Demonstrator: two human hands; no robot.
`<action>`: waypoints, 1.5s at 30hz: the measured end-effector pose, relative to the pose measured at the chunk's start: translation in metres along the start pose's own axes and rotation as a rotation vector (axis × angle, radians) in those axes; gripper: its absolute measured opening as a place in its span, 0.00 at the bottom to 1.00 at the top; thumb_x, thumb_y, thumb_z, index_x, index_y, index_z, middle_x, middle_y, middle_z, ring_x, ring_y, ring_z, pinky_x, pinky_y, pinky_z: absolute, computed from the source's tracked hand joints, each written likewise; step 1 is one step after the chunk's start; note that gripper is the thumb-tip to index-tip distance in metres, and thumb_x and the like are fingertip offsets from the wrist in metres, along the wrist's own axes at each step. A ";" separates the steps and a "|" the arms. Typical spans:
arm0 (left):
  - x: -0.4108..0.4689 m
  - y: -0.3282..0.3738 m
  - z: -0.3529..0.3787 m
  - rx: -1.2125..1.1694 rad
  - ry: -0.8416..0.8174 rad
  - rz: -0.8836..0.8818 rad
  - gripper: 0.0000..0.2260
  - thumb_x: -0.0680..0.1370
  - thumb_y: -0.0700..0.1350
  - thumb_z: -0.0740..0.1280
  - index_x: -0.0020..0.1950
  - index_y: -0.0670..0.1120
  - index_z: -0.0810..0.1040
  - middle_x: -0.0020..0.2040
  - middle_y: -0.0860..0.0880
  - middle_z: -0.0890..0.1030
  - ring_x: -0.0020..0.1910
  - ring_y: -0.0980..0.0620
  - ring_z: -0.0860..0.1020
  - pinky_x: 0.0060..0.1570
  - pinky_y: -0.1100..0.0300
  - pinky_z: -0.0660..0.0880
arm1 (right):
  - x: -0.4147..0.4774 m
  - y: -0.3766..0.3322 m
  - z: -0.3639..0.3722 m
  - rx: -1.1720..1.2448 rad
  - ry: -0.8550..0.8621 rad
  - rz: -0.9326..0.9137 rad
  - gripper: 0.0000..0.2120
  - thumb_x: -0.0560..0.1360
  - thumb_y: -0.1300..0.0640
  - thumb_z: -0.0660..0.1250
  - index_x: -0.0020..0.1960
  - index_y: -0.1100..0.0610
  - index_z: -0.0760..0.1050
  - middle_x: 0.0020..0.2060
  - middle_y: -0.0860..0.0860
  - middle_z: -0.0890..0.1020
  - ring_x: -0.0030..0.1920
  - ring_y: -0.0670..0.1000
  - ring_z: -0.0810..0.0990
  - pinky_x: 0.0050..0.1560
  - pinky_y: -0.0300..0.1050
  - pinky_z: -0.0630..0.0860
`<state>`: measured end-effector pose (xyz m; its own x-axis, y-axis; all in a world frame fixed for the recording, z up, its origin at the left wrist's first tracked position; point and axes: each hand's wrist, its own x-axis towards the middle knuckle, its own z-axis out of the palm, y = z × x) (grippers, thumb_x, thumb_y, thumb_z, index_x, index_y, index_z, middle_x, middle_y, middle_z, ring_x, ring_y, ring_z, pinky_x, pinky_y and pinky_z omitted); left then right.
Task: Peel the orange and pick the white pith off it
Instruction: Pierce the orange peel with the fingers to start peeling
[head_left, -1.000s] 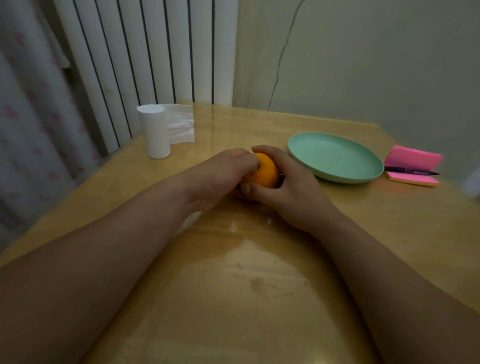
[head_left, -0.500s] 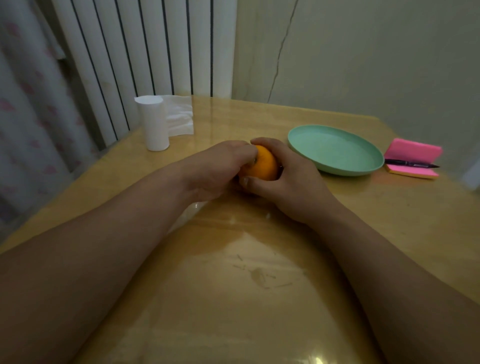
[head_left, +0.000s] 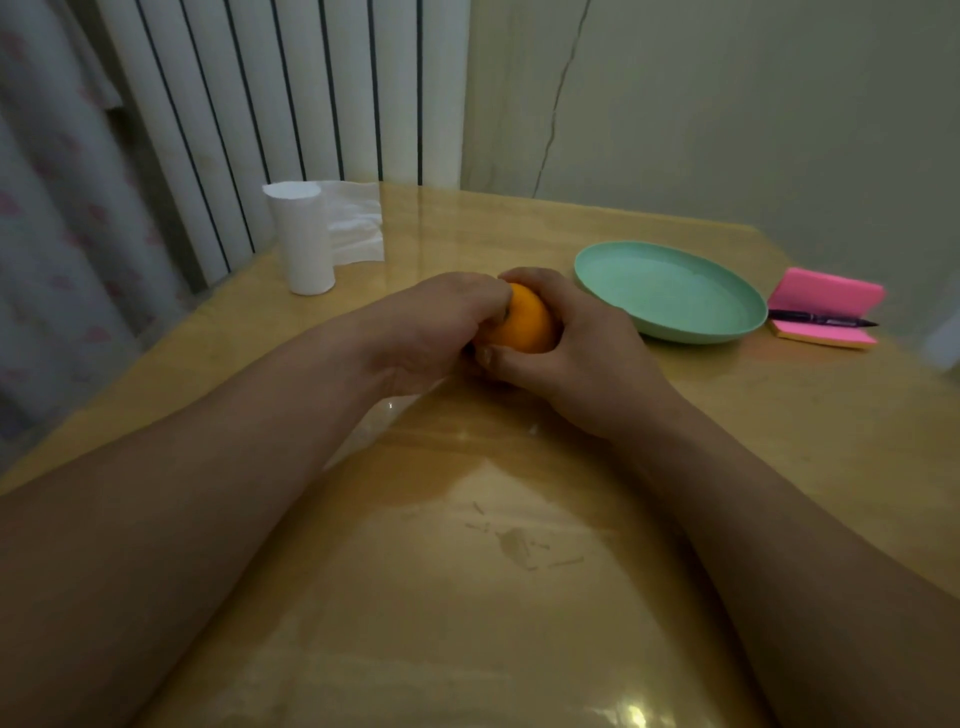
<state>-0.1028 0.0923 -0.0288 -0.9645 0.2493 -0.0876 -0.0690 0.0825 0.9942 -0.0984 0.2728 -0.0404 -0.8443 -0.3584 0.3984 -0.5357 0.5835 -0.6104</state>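
- Table (head_left: 519, 597): green plate (head_left: 670, 296) set just right of the hands.
- Right hand (head_left: 587, 358): curled round the orange, gripping its right side and underside.
- Left hand (head_left: 436, 327): fingertips bent onto the orange's top, apparently digging in.
- Orange (head_left: 524, 325): between both hands, visible skin whole; peeling barely begun, pith-picking all ahead.

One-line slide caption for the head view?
Left hand and right hand grip the round orange fruit at a glossy wooden table, mint-green plate nearby.
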 end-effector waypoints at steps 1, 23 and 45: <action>0.000 0.000 0.000 0.006 -0.002 -0.001 0.15 0.72 0.45 0.64 0.58 0.44 0.73 0.54 0.42 0.74 0.53 0.42 0.73 0.55 0.43 0.73 | 0.000 0.000 0.000 0.004 0.000 0.001 0.31 0.69 0.38 0.79 0.70 0.34 0.72 0.56 0.40 0.83 0.52 0.39 0.82 0.53 0.41 0.81; -0.009 0.008 0.008 -0.067 0.034 -0.042 0.08 0.78 0.32 0.56 0.50 0.41 0.73 0.52 0.40 0.72 0.46 0.43 0.76 0.44 0.49 0.80 | -0.001 -0.006 0.001 -0.106 0.009 -0.038 0.31 0.68 0.37 0.77 0.69 0.38 0.74 0.55 0.44 0.84 0.54 0.48 0.83 0.57 0.56 0.81; -0.022 0.014 -0.013 0.019 -0.044 -0.110 0.14 0.84 0.44 0.67 0.69 0.47 0.78 0.67 0.39 0.80 0.61 0.39 0.84 0.58 0.46 0.84 | -0.001 0.002 -0.014 0.068 -0.096 0.046 0.41 0.71 0.40 0.80 0.76 0.32 0.59 0.61 0.43 0.77 0.55 0.44 0.80 0.52 0.41 0.79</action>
<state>-0.0856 0.0757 -0.0117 -0.9393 0.2795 -0.1991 -0.1687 0.1294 0.9771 -0.0983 0.2848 -0.0326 -0.8635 -0.4026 0.3038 -0.4937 0.5515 -0.6724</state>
